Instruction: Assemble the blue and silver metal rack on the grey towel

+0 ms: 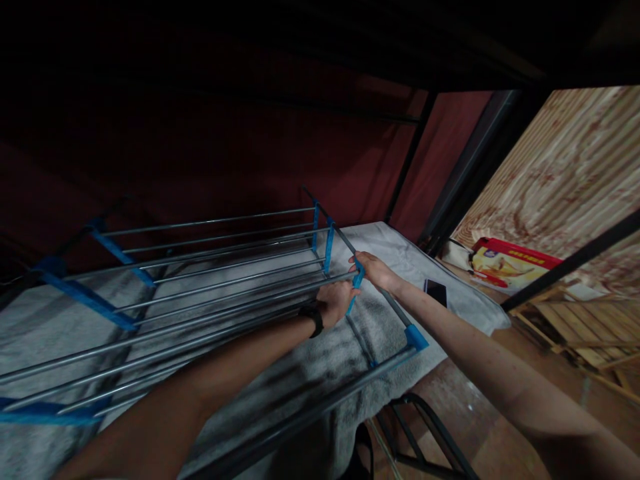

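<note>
Right now both hands meet at one blue plastic connector (pixel 356 288) just right of the frame's centre, where the cross rails of a metal rack (pixel 210 280) join its end tube. The left hand (pixel 336 301), with a dark watch (pixel 315 319) on its wrist, is clenched around the rail ends beside the connector. The right hand (pixel 374 270) has its fingers wrapped over the end tube (pixel 390 303) just above the same joint. To my eye the step in hand is seating or working that joint. I'd judge it needs one hand to steady the tube while the other pushes or pulls along the rail's line, and not at a slant, since the plastic looks as if it could bind.

The rack lies on its side across a grey blanket (pixel 380 243) on a bed, stretching from the left edge to the middle of the frame. It has thin silvery rails running lengthwise, held by bright blue end pieces. More blue brackets (pixel 117 252) show at centre left, and a blue corner cap (pixel 416 337) sits lower right of the hands.

A dark phone (pixel 435 292) lies on the blanket to the right of the hands. Further right, a red and yellow box (pixel 507 265) rests by a wood-patterned wall. Whether the connector is fully seated is too dim to tell.
</note>
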`<action>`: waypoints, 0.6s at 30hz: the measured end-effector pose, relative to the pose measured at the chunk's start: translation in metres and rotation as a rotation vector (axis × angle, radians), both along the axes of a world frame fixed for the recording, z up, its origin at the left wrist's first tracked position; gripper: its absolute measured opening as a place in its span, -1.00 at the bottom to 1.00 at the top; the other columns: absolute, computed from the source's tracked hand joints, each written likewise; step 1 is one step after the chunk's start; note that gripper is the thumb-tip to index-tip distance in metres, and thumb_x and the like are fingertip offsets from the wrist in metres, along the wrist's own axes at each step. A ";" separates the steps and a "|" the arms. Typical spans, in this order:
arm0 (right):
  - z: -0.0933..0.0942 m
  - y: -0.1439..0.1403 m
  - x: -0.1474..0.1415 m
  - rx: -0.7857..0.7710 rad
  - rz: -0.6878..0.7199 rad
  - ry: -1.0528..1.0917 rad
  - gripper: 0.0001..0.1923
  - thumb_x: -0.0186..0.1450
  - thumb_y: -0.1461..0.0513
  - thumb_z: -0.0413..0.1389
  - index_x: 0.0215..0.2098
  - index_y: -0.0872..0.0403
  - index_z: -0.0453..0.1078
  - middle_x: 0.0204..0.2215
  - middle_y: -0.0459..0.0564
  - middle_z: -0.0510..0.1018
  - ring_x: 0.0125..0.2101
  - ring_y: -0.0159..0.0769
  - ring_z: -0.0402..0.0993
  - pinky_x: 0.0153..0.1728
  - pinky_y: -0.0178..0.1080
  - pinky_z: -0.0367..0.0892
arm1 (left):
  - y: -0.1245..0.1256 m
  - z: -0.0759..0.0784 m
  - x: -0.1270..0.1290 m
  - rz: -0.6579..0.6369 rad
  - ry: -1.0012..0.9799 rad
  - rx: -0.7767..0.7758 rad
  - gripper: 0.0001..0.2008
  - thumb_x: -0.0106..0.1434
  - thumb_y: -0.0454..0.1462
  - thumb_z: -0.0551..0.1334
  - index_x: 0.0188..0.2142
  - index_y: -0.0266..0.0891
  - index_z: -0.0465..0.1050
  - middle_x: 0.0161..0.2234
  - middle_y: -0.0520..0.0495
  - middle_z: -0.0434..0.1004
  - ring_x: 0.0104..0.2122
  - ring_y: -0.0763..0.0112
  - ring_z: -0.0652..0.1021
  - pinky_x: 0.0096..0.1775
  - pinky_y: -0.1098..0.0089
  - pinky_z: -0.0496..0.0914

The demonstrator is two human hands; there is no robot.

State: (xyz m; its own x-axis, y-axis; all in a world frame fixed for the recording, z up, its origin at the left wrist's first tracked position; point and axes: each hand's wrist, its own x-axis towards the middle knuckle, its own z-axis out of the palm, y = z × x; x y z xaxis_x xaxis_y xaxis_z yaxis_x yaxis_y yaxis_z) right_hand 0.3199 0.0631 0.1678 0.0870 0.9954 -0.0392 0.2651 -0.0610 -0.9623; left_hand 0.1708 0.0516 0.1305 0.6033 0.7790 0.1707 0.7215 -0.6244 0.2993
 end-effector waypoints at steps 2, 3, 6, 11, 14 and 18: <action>0.000 0.000 -0.001 -0.002 -0.005 0.021 -0.62 0.36 -0.04 -0.05 -0.24 0.07 0.40 -0.42 -0.02 0.55 -0.43 -0.30 0.46 -0.35 -0.27 0.38 | 0.003 0.001 0.000 0.046 -0.008 -0.021 -0.61 0.41 -0.02 0.10 -0.10 -0.26 0.52 -0.21 -0.18 0.63 -0.17 0.21 0.62 -0.13 0.31 0.41; 0.000 0.000 -0.001 0.003 -0.004 0.025 -0.62 0.36 -0.03 -0.05 -0.24 0.07 0.40 -0.43 -0.01 0.55 -0.44 -0.30 0.46 -0.35 -0.27 0.38 | 0.004 0.002 0.001 0.048 -0.016 -0.035 -0.65 0.38 -0.03 0.14 -0.10 -0.23 0.51 -0.18 -0.16 0.63 -0.14 0.20 0.60 -0.11 0.29 0.42; -0.002 0.001 -0.001 0.027 0.004 0.017 -0.63 0.38 -0.02 -0.06 -0.26 0.08 0.39 -0.43 -0.01 0.55 -0.44 -0.31 0.46 -0.37 -0.28 0.38 | 0.008 0.003 0.002 0.033 -0.049 -0.106 -0.69 0.35 -0.06 0.16 -0.09 -0.20 0.51 -0.18 -0.14 0.62 -0.12 0.17 0.58 -0.07 0.24 0.43; -0.003 0.002 -0.002 0.025 0.010 -0.002 -0.63 0.39 -0.02 -0.07 -0.26 0.07 0.37 -0.43 -0.02 0.54 -0.45 -0.32 0.47 -0.36 -0.29 0.38 | 0.013 -0.002 0.005 0.019 -0.104 -0.159 -0.70 0.33 -0.10 0.15 -0.13 -0.22 0.52 -0.26 -0.14 0.59 -0.18 0.15 0.57 -0.07 0.18 0.43; -0.002 0.002 -0.002 0.012 0.021 -0.021 -0.65 0.41 0.00 -0.08 -0.25 0.07 0.36 -0.43 -0.03 0.54 -0.45 -0.33 0.47 -0.37 -0.29 0.38 | 0.015 -0.005 0.007 0.031 -0.108 -0.147 -0.73 0.31 -0.13 0.17 -0.17 -0.24 0.52 -0.25 -0.16 0.59 -0.20 0.15 0.57 -0.06 0.16 0.43; -0.002 0.003 -0.002 0.032 0.016 -0.084 -0.66 0.43 0.04 -0.11 -0.25 0.08 0.36 -0.44 -0.04 0.54 -0.47 -0.34 0.46 -0.37 -0.30 0.37 | 0.015 -0.006 0.009 0.028 -0.123 -0.111 -0.74 0.30 -0.15 0.19 -0.12 -0.23 0.51 -0.11 -0.18 0.58 -0.06 0.12 0.54 0.07 0.13 0.38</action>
